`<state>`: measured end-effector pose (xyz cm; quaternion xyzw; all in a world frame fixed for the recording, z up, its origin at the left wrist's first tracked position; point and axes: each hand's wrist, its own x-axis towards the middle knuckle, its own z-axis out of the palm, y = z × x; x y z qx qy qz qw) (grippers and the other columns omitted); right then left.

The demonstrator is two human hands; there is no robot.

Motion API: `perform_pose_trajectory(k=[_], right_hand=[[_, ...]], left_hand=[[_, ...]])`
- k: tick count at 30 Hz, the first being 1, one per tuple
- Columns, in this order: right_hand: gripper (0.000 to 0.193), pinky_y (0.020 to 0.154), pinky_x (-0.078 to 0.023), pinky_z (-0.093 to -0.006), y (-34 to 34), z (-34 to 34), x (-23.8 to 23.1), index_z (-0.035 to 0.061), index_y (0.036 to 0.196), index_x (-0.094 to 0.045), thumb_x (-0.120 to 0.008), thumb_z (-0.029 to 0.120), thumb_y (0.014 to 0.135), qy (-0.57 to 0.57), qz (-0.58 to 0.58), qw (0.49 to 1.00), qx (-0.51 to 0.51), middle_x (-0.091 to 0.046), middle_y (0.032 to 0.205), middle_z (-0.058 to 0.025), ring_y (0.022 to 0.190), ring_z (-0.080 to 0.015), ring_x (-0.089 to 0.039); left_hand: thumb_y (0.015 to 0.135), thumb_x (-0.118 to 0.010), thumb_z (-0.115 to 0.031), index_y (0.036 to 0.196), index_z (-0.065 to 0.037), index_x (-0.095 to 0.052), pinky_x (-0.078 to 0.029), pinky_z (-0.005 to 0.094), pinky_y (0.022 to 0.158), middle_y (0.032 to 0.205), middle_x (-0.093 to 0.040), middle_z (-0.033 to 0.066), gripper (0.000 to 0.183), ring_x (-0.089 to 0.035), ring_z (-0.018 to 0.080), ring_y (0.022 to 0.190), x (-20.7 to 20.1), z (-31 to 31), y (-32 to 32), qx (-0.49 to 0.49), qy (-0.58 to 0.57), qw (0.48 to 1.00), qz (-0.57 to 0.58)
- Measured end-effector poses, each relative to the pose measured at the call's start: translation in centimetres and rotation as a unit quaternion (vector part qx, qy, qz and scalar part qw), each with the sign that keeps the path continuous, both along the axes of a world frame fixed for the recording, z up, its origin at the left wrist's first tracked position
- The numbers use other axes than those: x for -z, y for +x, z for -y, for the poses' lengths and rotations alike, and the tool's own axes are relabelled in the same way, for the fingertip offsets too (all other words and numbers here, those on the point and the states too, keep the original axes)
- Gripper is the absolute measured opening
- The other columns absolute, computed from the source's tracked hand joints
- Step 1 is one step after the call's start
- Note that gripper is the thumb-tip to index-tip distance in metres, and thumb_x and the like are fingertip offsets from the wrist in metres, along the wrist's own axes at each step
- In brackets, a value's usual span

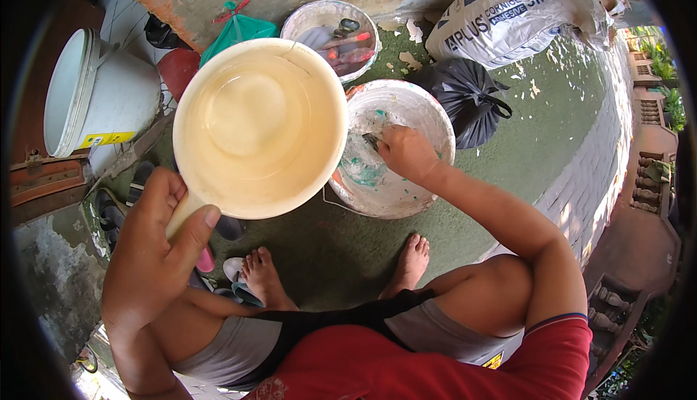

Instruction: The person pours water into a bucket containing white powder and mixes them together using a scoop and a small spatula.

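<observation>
My left hand (156, 251) grips the short handle of a cream plastic dipper (308, 195), thumb on top. The dipper is raised close to me, with what looks like clear liquid in its bottom. Partly behind it stands a round bucket (444, 128), its inside smeared with whitish paste and green flecks. My right hand (408, 154) reaches into this bucket, fingers closed. A small dark object shows at its fingertips, too little of it to name.
Behind the bucket, a round tub (294, 22) holds tools in murky water. A black plastic bag (465, 102) and a large paper sack (501, 22) lie to the right. A white pail (127, 95) rests on its side at left, near a green bag (243, 33). Sandals (109, 211) lie by my feet.
</observation>
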<state>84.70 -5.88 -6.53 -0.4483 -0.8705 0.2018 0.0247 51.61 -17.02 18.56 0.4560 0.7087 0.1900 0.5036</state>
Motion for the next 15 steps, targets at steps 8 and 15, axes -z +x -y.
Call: perform_pose_trajectory(k=[8, 15], right_hand=[[0.012, 0.066, -0.055, -0.0421, -1.3, 2.8, 0.3, 0.0031, 0.081, -0.065, -0.06, 0.014, 0.081, 0.019, 0.038, 0.988, -0.151, -0.066, 0.077, -0.0169, 0.072, -0.0329, -0.068], [0.017, 0.071, -0.055, -0.0454, -1.6, 0.2, -3.6, 0.0002, 0.078, -0.066, -0.06, 0.015, 0.08, -0.075, 0.062, 0.994, -0.048, -0.067, 0.079, -0.0222, 0.075, -0.0367, -0.068]], left_hand=[[0.097, -0.06, -0.009, 0.101, 0.0, -0.046, -0.045, 0.0248, 0.054, 0.084, -0.06, 0.008, 0.017, -0.057, 0.0087, 0.059, -0.3, -0.2, 0.5, -0.018, -0.009, 1.0, 0.009], [0.096, -0.061, -0.009, 0.102, 0.0, -0.047, -0.045, 0.0256, 0.062, 0.085, -0.059, 0.0075, 0.018, -0.055, 0.0083, 0.068, -0.3, 0.2, 0.2, -0.013, -0.032, 0.999, -0.028]])
